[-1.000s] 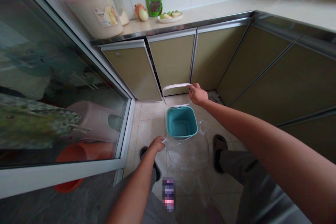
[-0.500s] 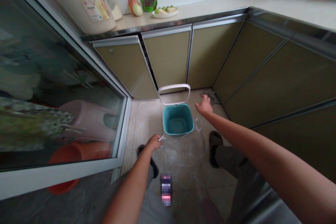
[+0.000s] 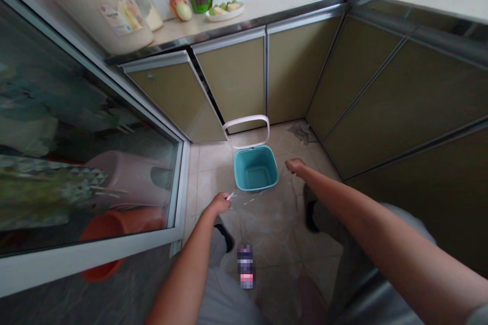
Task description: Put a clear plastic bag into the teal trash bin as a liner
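Observation:
The teal bin (image 3: 256, 189) stands on the floor before me, with its pale pink rim frame (image 3: 249, 118) tipped up at the back. Its inside shows no liner. My left hand (image 3: 221, 203), just left of the bin's near corner, is closed on a whitish gathered edge of a clear plastic bag (image 3: 269, 218). The see-through film spreads in front of the bin, its outline hard to follow. Right of the bin, my right hand (image 3: 296, 165) has its fingers drawn together. Film hangs faintly below that hand, but what the fingers hold is hidden.
Cabinets (image 3: 232, 76) enclose the back and right; one left door stands slightly ajar. A glass sliding door (image 3: 87, 111) is at left. Dark netting-like material (image 3: 303, 133) lies in the corner. A plate of fruit (image 3: 224, 16) and a pink-lidded container (image 3: 87, 5) sit on the counter.
My right hand has come nearer to me, and its spread fingers have closed. The left hand keeps its hold on the bag. My view has shifted slightly.

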`<state>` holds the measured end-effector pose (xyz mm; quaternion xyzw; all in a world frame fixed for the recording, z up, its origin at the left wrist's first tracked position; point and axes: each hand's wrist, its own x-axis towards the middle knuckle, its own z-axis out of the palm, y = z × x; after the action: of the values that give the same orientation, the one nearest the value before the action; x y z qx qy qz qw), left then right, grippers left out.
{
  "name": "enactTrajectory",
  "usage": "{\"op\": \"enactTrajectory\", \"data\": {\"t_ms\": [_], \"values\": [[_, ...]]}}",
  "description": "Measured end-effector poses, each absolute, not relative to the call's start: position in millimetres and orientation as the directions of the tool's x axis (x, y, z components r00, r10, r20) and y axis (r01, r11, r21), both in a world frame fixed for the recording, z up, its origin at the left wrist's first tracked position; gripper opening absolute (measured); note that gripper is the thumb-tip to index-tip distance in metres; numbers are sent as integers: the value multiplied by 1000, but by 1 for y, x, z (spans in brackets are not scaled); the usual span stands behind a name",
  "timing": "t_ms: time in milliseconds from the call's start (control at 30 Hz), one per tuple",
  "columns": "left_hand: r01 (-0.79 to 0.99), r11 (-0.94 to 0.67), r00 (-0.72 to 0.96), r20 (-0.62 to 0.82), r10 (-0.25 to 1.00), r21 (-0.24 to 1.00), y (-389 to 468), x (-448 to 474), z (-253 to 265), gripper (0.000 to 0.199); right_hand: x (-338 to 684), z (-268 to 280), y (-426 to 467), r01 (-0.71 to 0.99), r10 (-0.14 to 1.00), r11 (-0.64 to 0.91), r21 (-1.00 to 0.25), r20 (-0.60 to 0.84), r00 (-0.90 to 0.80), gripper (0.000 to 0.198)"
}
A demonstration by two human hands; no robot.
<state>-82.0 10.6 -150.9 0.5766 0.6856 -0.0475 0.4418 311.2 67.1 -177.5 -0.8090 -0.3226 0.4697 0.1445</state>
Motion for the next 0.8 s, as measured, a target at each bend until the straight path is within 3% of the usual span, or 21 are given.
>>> {"op": "enactTrajectory", "data": {"t_ms": [133,200,267,333,433,567,700,800], "values": [[602,571,-51,-686,726,559,14,-88,-125,13,337,-156,46,186,686,-725,-663,-672,278,20],[396,677,-95,-706,702,621,13,-91,-110,23,354,-143,31,-70,687,-707,-704,-706,172,17],[215,718,-65,-724,687,662,12,-94,-93,27,369,-129,17,-357,697,-674,-647,-717,-18,14],[61,725,27,-727,686,686,10,-96,-75,23,381,-113,3,-504,710,-670,-545,-669,-219,13],[-195,676,151,-659,737,711,6,-100,-48,17,391,-85,-18,-565,737,-664,-489,-554,-387,11],[-575,498,134,-525,840,649,-7,-100,-25,17,392,-57,-48,-614,809,-580,-535,-463,-361,7],[-776,357,38,-527,849,519,-17,-90,-5,17,379,-26,-58,-512,743,-642,-571,-629,-230,12],[-737,391,-29,-603,797,552,11,-77,49,13,363,44,-32,-350,711,-670,-655,-702,-47,25]]}}
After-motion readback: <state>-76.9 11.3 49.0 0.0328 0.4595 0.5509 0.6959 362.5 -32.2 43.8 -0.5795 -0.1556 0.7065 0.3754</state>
